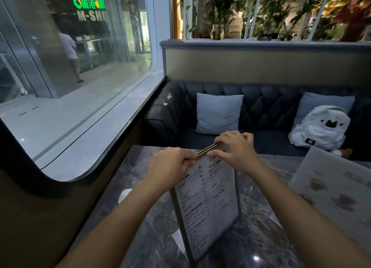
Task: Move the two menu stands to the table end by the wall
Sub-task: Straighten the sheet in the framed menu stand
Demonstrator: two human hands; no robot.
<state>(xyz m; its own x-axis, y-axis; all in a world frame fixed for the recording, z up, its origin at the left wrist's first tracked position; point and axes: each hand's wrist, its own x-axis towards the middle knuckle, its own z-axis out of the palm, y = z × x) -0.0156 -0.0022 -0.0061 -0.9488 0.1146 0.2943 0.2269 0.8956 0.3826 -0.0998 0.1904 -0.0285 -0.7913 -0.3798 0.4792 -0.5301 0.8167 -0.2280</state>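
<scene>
A framed menu stand [208, 203] with black text on a white sheet stands upright on the dark marble table [140, 217], its face turned toward me. My left hand [170, 163] pinches the left part of its top edge. My right hand [234, 149] grips the right part of the same top edge. A second menu stand [333, 189], pale with pictures of drinks, leans at the right side of the table, apart from both hands. The wall with the big window [70, 87] runs along the table's left end.
A dark tufted sofa [267, 107] faces me across the table, with a grey cushion [218, 113] and a white backpack [319, 127] on it. A white round spot [124, 195] lies on the table near the left edge. Plants stand on the ledge behind.
</scene>
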